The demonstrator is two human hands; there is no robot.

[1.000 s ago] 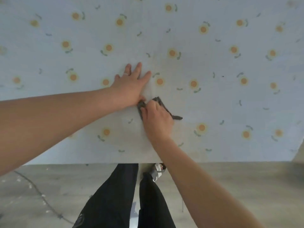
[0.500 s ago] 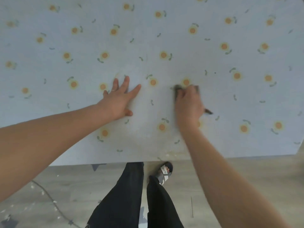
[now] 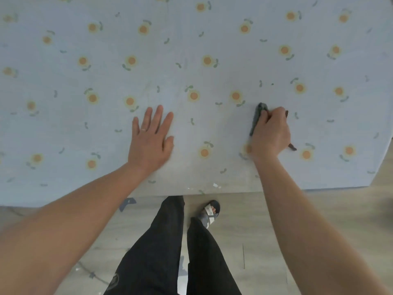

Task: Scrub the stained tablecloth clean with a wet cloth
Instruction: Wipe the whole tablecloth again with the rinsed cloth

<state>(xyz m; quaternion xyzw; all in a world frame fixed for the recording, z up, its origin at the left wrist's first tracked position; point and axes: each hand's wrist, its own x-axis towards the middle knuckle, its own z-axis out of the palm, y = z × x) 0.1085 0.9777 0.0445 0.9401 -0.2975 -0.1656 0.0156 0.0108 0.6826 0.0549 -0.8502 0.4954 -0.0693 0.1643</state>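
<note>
Pale blue tablecloth [image 3: 191, 50], printed with small orange flowers and green leaf marks, fills the far part of the view and lies flat. Its near edge runs across the middle of the view. Light wood-look floor [image 3: 265, 220] lies below it, with a thin dark cable [image 3: 91, 273] at the near left.

Left of centre, the left hand [image 3: 150, 141] lies palm-down on the tablecloth, fingers straight and slightly spread, holding nothing; a ring [image 3: 143, 129] sits on one finger. Between the hands and toward the near edge the fabric shows a duller, greyish patch [image 3: 212, 167], with a few white flecks [image 3: 215, 185] at the edge.

Near the middle, black trousers [image 3: 161, 252] and a dark sandal [image 3: 209, 212] with white straps stand on the floor; marks on the strap are too small to read.

On the right, the right hand [image 3: 271, 133] has its fingers curled over a dark grey wet cloth [image 3: 256, 118], pressing it to the tablecloth. The wet cloth sticks out at the hand's left and at its near right.
</note>
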